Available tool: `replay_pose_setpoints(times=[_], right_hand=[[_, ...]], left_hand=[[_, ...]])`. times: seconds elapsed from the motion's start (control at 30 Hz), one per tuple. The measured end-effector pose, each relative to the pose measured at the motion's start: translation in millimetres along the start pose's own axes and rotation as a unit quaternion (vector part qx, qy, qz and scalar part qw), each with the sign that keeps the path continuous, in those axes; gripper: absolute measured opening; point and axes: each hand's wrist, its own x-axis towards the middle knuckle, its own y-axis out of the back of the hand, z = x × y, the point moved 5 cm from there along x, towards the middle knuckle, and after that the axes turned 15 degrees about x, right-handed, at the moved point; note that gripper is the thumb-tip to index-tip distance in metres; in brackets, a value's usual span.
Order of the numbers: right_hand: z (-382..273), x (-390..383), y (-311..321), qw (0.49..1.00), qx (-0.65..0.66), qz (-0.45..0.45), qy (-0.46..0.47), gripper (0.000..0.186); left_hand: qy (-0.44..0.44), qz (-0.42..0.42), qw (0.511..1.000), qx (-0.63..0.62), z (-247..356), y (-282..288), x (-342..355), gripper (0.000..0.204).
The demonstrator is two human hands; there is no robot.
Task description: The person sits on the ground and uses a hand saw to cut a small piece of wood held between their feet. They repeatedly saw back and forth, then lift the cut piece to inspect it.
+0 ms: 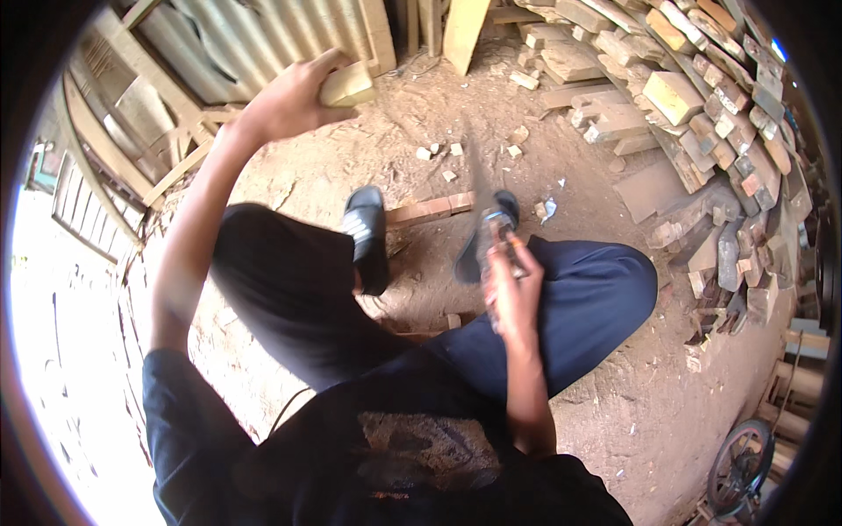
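Note:
Raised at the upper left, my left hand is closed round a pale wooden block. My right hand, above my right thigh, grips the handle of a machete. Its thin grey blade points away from me and is smeared by motion. A small orange-tipped thing sticks out by the right fingers, too small to name. On the ground between my sandalled feet lies a reddish-brown wooden bar. Several small pale wood offcuts are scattered just beyond it.
A big pile of wood pieces rises at the right. Corrugated metal sheet and leaning timber frames stand at the far left. A plank leans at the back. Crumpled scrap lies by my right foot; a wheel is at the lower right.

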Motion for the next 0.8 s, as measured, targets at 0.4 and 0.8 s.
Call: replay_pose_setpoints(times=[0.4, 0.8], right_hand=[[74, -17, -112, 0.972, -0.088, -0.183, 0.120, 0.055], [99, 11, -128, 0.950, -0.115, -0.277, -0.085, 0.060]], left_hand=[[0.111, -0.144, 0.981, -0.069, -47, -58, 3, 0.063], [0.168, -0.311, 0.930, -0.105, -85, -99, -40, 0.054]])
